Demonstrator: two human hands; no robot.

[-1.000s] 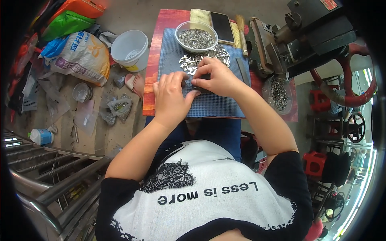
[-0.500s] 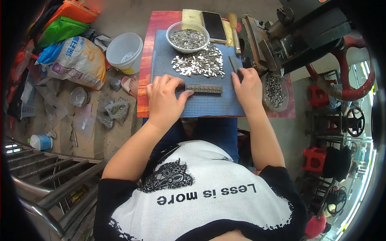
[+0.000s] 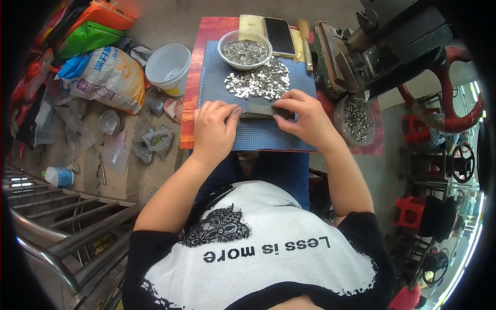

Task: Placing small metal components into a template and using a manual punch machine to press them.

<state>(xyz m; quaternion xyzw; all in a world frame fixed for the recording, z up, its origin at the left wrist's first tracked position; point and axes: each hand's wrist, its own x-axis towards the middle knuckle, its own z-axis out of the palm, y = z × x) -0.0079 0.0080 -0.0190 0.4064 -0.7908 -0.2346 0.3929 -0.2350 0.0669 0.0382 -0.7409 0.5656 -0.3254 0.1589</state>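
head view: lettered shirt (image 3: pixel 289 219); left grip (image 3: pixel 213 126) pinches grooved block (image 3: pixel 253 116), right grip (image 3: pixel 308 120) flat strip (image 3: pixel 260 109).

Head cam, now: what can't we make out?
Head view:
Dark block: slots mostly hidden by the flat strip; left end by the left hand.
Flat strip's right end: obscured by the right hand.
Loose metal pieces: too small to count.
Machine: top cut off by upper edge.

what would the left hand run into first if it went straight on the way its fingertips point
Heading right, the left hand would likely first meet the left end of the dark slotted block; its fingertips seem right at it, perhaps already touching, depth being unclear.
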